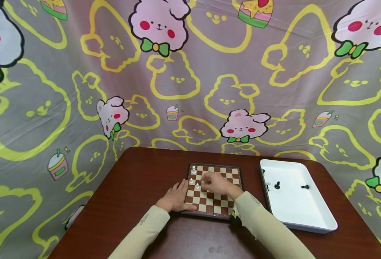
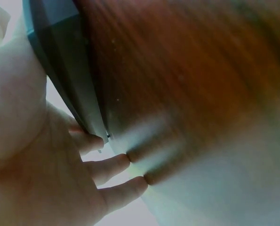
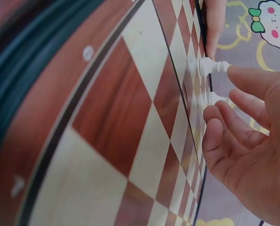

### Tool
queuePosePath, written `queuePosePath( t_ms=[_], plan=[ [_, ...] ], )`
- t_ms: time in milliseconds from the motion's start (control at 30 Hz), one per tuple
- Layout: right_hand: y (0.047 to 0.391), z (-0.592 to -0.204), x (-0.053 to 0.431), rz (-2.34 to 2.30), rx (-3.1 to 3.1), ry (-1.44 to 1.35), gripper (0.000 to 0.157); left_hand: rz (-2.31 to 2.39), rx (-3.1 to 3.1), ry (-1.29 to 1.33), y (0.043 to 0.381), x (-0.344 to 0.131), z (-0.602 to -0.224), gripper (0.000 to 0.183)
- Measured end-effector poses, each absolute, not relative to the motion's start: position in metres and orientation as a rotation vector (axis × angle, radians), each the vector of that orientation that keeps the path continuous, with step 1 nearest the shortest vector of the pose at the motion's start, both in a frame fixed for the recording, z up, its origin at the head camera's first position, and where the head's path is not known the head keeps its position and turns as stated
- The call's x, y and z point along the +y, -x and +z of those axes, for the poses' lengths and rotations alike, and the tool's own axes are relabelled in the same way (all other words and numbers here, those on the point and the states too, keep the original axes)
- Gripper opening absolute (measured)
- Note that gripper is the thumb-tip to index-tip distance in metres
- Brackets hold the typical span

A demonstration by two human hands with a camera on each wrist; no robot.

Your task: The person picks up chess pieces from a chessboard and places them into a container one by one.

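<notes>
My left hand rests along the left edge of the chessboard, fingers straight on the table and thumb lying over the board's near left corner. In the left wrist view its fingers stretch out past the board's dark side. Over the board's middle, my right hand reaches in from the right. Its thumb tip overlaps the head of a white pawn in the right wrist view, with thumb and index finger apart. Another white pawn and a taller white piece stand upright along the left side.
A white tray sits to the right of the board, holding several dark pieces, among them a black one near its left side. Beyond the brown table hangs a patterned cloth, which also runs along both sides.
</notes>
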State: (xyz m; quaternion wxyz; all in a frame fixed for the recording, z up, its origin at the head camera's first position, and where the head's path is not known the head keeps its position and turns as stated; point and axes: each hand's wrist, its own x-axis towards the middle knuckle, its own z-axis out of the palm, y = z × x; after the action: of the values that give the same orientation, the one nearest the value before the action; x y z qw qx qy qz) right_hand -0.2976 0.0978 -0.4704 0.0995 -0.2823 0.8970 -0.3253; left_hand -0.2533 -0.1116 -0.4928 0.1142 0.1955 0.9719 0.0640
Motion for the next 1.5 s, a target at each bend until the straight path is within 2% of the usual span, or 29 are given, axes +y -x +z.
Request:
queuePosePath(
  t_ms=[300,633,900,1267,1500],
  plan=[
    [0.301,-0.476,0.085,-0.896,2.711,0.830,0.026,0.179,2.854,-0.584,0.254,-0.111,-0.494,0.114],
    [0.301,-0.478,0.075,-0.886,2.703,0.851,0.012,0.180,2.865,-0.597,0.253,-0.111,-0.494,0.113],
    [0.302,-0.481,0.073,-0.864,2.730,0.886,0.006,0.175,2.869,-0.599,0.253,-0.112,-0.495,0.113],
    [0.297,-0.472,0.091,-0.914,2.740,0.882,0.006,0.182,2.874,-0.576,0.255,-0.111,-0.496,0.117],
    [0.292,-0.453,0.118,-0.936,2.774,0.842,0.013,0.187,2.875,-0.569,0.255,-0.110,-0.496,0.116]
  ],
)
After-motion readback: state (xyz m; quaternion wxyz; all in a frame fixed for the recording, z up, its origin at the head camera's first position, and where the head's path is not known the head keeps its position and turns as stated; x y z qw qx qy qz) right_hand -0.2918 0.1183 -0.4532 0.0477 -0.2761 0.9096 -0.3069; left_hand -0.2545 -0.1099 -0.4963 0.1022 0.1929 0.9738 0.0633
